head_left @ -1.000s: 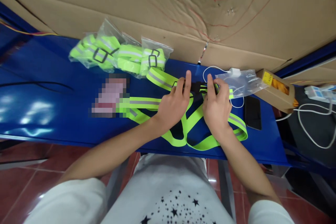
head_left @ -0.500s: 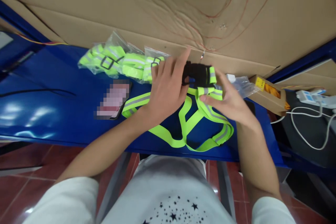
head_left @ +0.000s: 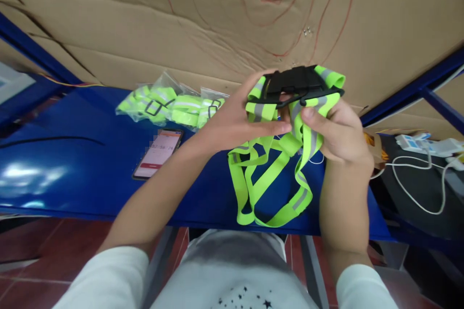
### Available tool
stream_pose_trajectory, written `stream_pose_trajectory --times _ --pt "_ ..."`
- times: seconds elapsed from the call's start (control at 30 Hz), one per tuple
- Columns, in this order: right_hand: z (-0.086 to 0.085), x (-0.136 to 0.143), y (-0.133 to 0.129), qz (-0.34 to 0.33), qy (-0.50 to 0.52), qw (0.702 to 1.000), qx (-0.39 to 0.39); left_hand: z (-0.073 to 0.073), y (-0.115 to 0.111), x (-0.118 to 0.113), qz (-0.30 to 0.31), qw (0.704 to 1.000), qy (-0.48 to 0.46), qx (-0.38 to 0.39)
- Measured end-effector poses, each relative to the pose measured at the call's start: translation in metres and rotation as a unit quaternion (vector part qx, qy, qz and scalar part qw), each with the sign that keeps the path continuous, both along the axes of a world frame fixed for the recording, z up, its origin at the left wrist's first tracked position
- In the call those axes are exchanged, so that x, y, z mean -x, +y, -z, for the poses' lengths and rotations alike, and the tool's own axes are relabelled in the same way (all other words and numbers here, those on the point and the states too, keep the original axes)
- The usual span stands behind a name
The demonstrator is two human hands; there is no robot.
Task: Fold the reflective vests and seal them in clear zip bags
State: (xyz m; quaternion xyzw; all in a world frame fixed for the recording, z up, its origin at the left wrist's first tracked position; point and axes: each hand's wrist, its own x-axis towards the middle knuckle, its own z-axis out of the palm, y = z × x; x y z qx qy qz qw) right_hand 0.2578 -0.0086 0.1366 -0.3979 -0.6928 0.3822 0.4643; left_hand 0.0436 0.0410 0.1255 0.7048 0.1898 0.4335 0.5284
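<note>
A black plastic buckle (head_left: pixel 292 84) is held up over the blue table, joined to neon yellow-green straps (head_left: pixel 270 174) with grey reflective stripes. My left hand (head_left: pixel 239 118) grips the strapping at the buckle's left end, thumb stretched across the front. At the right side, my right hand (head_left: pixel 339 128) is closed on the strap bundle, its thumb pressing on a striped band just below the buckle. The lower strap loops hang down toward the table's front edge. Some of my fingers are hidden behind the straps.
Clear bags of folded green straps (head_left: pixel 163 105) lie along the cardboard wall (head_left: pixel 126 24). A phone (head_left: pixel 158 153) rests on the blue table (head_left: pixel 90 174) left of my hands. To the right are a cardboard box (head_left: pixel 375 149), a white power strip (head_left: pixel 427 144) and white cables.
Both hands have risen and shifted right with the buckle. The buckle is now tilted and more visible, and the strap loops are drawn together and partly lifted.
</note>
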Motion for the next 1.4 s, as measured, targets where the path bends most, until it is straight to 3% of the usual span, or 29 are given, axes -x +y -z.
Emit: stream_pose_trajectory --times 0.17,0.37,0.53,0.63,0.73,0.83,0.97,1.07,1.13,1.23,1.33,1.4 --pt "0.003 -0.014 0.006 0.040 -0.057 0.998 0.006 0.010 0.016 -0.008 0.010 0.999 -0.010 0.034" --pt "0.009 -0.003 0.017 0.016 -0.019 1.000 0.007 0.016 0.023 -0.012 -0.005 0.998 -0.041 0.045" --pt "0.023 0.018 0.032 0.137 -0.049 0.989 -0.035 0.020 0.020 -0.018 -0.056 0.998 -0.034 0.009" --pt "0.032 0.024 0.037 0.176 -0.080 0.979 -0.059 0.023 0.021 -0.020 -0.077 0.997 -0.014 -0.012" --pt "0.037 0.022 0.039 0.169 -0.060 0.982 -0.067 0.025 0.024 -0.021 -0.093 0.995 -0.018 -0.011" --pt "0.039 0.015 0.039 0.117 -0.056 0.989 -0.069 0.028 0.029 -0.021 -0.102 0.994 -0.027 -0.015" --pt "0.044 0.007 0.045 0.092 -0.052 0.991 -0.078 0.040 0.033 -0.024 -0.044 0.996 -0.048 0.063" --pt "0.051 0.003 0.052 0.097 -0.043 0.992 -0.075 0.059 0.034 -0.033 0.032 0.984 -0.065 0.163" --pt "0.053 -0.002 0.056 0.090 -0.079 0.991 -0.060 0.072 0.036 -0.041 0.052 0.973 -0.088 0.205" --pt "0.045 -0.011 0.053 0.106 -0.162 0.977 -0.085 0.084 0.041 -0.047 0.051 0.967 -0.100 0.230" --pt "0.029 -0.016 0.042 0.088 -0.242 0.957 -0.132 0.085 0.044 -0.045 0.079 0.972 -0.043 0.217" --pt "0.020 -0.016 0.035 0.059 -0.286 0.949 -0.124 0.083 0.043 -0.042 0.097 0.974 -0.011 0.207"
